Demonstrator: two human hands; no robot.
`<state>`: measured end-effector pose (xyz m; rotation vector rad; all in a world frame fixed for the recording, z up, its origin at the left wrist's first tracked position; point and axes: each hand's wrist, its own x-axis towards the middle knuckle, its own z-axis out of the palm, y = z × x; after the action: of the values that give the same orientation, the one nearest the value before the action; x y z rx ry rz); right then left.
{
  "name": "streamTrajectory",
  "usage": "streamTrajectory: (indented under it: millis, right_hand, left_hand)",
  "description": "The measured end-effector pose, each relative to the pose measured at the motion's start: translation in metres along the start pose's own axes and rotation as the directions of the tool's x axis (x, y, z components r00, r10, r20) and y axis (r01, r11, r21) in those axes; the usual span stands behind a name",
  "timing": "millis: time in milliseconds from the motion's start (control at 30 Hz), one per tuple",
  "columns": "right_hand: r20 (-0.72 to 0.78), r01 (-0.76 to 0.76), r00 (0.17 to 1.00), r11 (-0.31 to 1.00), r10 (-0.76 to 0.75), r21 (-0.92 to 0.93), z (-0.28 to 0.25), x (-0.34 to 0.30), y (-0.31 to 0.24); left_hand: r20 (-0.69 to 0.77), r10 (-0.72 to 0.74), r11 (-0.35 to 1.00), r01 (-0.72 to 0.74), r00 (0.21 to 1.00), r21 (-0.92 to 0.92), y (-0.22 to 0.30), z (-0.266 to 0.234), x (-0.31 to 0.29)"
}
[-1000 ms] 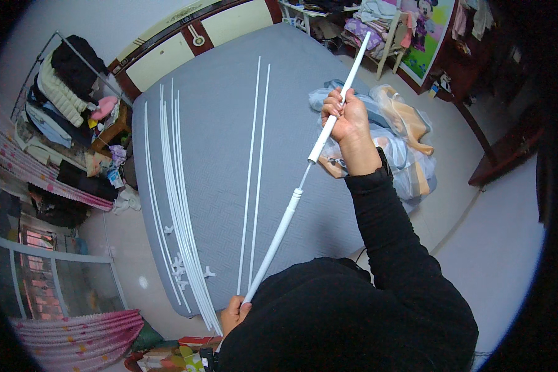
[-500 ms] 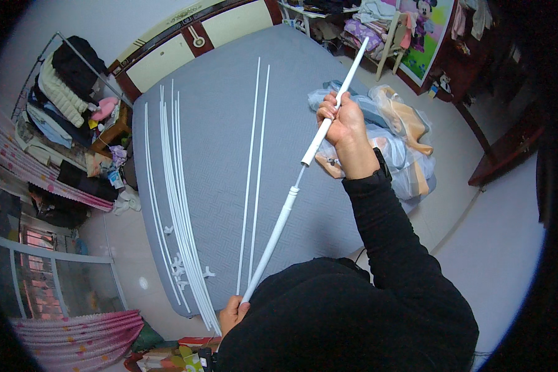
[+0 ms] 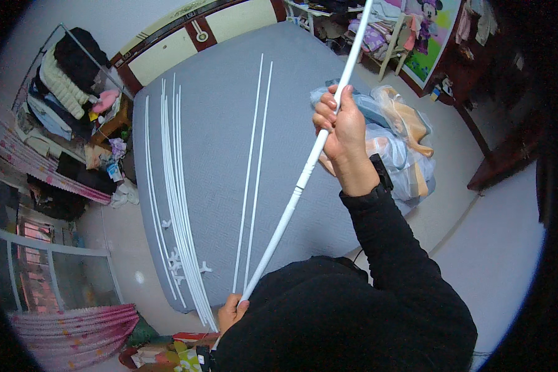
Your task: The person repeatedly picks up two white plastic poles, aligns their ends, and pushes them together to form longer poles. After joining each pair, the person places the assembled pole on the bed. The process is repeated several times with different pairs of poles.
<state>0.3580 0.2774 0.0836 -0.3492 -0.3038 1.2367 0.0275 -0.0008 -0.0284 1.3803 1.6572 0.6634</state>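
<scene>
My right hand (image 3: pixel 341 127) is closed around a long white pole (image 3: pixel 285 214), and my left hand (image 3: pixel 230 313) grips its lower end by the bed's near edge. The pole slants up to the right across the bed and runs out of the top of the view. Between my hands its two sections meet at a ringed joint, with no gap showing. Left of it, two thin white tubes (image 3: pixel 250 155) lie side by side on the grey bed (image 3: pixel 217 142). Several more white tubes (image 3: pixel 181 186) lie in a bundle farther left, with small white plastic connectors (image 3: pixel 175 259) around their lower part.
Clear plastic bags with blue and orange fabric (image 3: pixel 403 142) lie at the bed's right side. A rack of clothes (image 3: pixel 62 87) stands to the left, near a window with a pink curtain (image 3: pixel 74 335). A chair piled with clothes (image 3: pixel 384 43) stands at the far right.
My right hand has moved slightly down toward my left, bringing the two pole sections together. The thin rod that showed between them is now covered.
</scene>
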Motion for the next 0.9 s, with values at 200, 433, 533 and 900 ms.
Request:
streamTrajectory:
  millis: [200, 433, 533, 900]
  right_hand:
    - [-0.006, -0.022, 1.0, 0.999, 0.022, -0.037, -0.004, -0.005, 0.004]
    - [0.301, -0.138, 0.938, 0.982, 0.171, -0.129, -0.021, -0.018, 0.008]
    - [0.305, -0.163, 0.921, 0.951, 0.242, -0.264, -0.039, -0.021, 0.002]
    - [0.236, -0.167, 0.922, 0.864, 0.308, -0.475, -0.047, -0.043, 0.02]
  left_hand:
    - [0.042, -0.066, 0.998, 0.065, 0.997, 0.006, 0.013, 0.001, 0.0]
    - [0.026, -0.098, 0.995, 0.098, 0.995, 0.005, 0.02, 0.0, -0.007]
    - [-0.026, -0.046, 0.998, 0.047, 0.999, 0.036, 0.016, -0.001, -0.012]
    - [-0.137, 0.206, 0.978, -0.197, 0.969, 0.076, -0.013, -0.025, -0.011]
